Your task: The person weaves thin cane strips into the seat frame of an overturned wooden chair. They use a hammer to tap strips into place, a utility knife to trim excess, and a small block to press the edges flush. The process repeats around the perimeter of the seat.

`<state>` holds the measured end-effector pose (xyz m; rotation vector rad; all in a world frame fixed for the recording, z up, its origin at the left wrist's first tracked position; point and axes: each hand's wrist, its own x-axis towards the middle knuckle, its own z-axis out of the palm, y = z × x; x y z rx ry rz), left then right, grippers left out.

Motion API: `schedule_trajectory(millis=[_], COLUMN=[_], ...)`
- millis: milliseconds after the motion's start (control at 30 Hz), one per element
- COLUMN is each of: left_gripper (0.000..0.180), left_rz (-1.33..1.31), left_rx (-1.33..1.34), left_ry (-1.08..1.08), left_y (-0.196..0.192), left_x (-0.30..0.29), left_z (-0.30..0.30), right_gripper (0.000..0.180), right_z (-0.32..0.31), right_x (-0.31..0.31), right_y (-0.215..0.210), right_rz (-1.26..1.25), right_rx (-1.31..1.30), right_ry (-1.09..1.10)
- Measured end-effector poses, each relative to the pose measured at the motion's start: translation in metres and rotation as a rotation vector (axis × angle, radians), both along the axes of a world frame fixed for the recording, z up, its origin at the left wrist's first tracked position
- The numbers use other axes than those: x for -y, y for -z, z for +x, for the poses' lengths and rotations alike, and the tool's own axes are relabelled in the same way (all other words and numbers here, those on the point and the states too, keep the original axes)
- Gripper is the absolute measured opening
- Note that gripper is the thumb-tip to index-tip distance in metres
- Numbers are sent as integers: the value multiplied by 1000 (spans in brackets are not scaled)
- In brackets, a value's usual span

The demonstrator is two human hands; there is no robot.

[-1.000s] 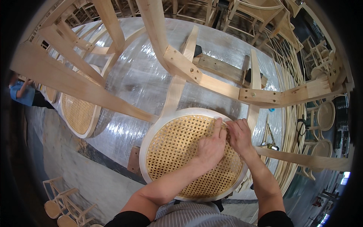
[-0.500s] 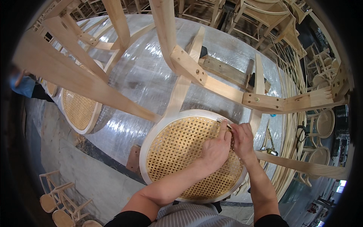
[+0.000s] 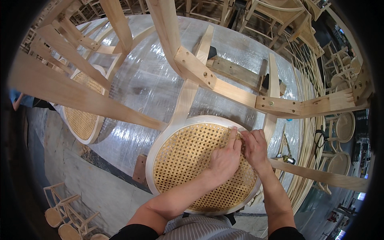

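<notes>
A round cane-webbed chair back with a pale wooden rim lies in front of me, tilted toward my body. My left hand rests over the webbing, its index finger stretched to the upper right edge where cane meets rim. The other fingers of that hand curl inward, and whatever they may hold is hidden. Close beside it, my right hand is closed in a pinch at the same edge. What lies between its fingertips is too small to make out.
Chair legs and joined seat rails rise beyond the panel. Plastic film covers the work table. Long cane strips lie at the right, near a small metal-and-black tool. Another caned chair is at the left; a person's arm shows beyond.
My left index finger now points straighter at the rim, and the small dark item between my hands is no longer visible. The view has shifted slightly.
</notes>
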<state>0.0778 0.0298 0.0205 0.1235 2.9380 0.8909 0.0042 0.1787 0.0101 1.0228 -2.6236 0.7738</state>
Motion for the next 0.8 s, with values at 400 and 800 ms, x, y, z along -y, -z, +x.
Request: schedule_trajectory(millis=[400,800], left_gripper=[20,24], left_rz=[62,213], left_rx=[108,-110], left_ry=[7,-149], left_y=[-2,-27], left_x=[11,77], left_z=[-4,-57], right_gripper=[33,41], right_z=[-6,-6], right_x=[-1,-7], right_y=[-1,0], right_rz=[25,40], right_rx=[44,31], right_ry=[-70,-74])
